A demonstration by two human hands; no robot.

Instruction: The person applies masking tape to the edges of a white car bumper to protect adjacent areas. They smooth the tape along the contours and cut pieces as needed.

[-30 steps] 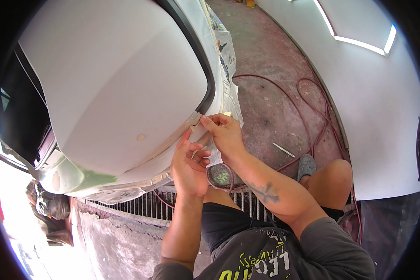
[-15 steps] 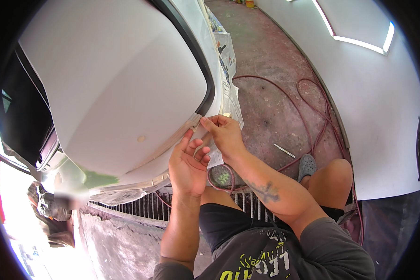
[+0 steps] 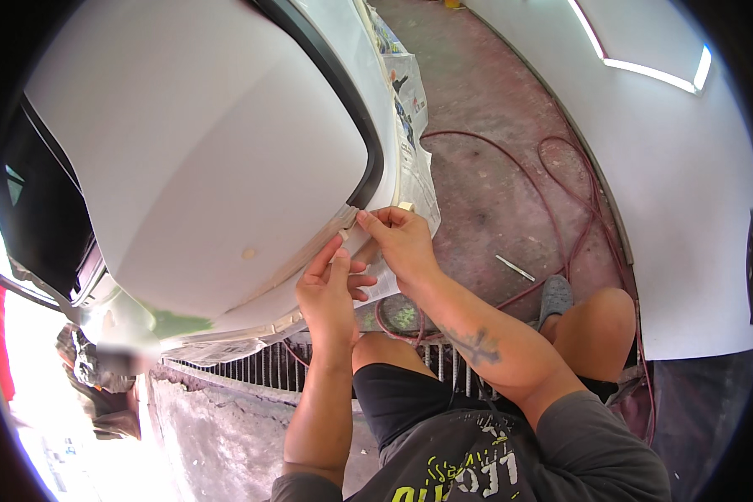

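A pale strip of masking tape (image 3: 311, 246) runs along the lower edge of a white car panel (image 3: 226, 159), just below the end of a black rubber trim (image 3: 361, 142). My right hand (image 3: 406, 247) pinches the tape where it meets that trim. Close beside it, my left hand (image 3: 326, 293) has its thumb and forefinger together at a small loose end of tape, its other fingers spread. Masking paper (image 3: 416, 159) hangs from the car's edge, partly hidden behind my hands.
A red hose (image 3: 510, 159) loops over the stained floor on the right. A thin pen-like stick (image 3: 514, 268) lies near my shoe (image 3: 555, 299). Beyond stands a large pale panel (image 3: 678, 209) with reflected lights. A floor grate (image 3: 243, 376) runs below the car.
My left hand has turned from an open palm, bringing its thumb up to the forefinger at the tape. The right hand keeps its pinch in nearly the same place.
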